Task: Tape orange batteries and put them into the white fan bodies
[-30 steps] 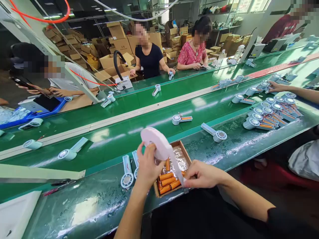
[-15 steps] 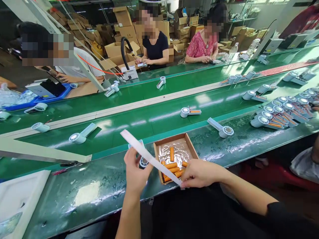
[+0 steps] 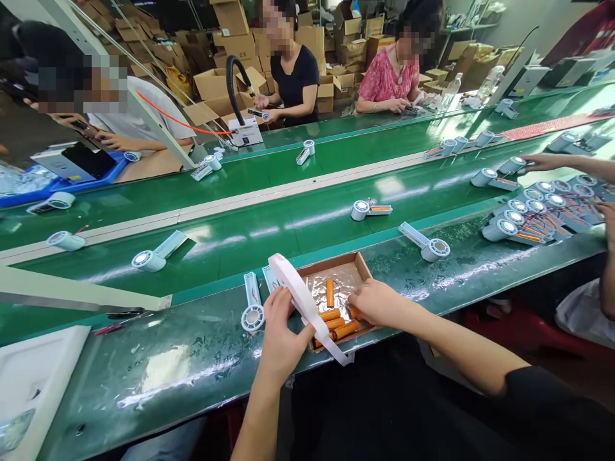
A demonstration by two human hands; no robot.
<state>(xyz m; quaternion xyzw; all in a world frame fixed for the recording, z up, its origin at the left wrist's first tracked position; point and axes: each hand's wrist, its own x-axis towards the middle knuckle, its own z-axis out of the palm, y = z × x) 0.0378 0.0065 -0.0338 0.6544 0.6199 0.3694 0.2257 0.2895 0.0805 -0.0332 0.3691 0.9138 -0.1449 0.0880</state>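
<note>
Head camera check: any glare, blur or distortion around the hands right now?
Head view: glare whitens patches of the bench and streaks the green belt; film in the cardboard box glints; left hand, right hand and white tape look fairly sharp; toward the frame's edges, things seem stretched.

Cardboard boxes (image 3: 236, 46) heaped beyond green conveyor (image 3: 288, 234); shelving (image 3: 473, 25) back right, near pale wall (image 3: 526, 19); light glinting off conveyor.
</note>
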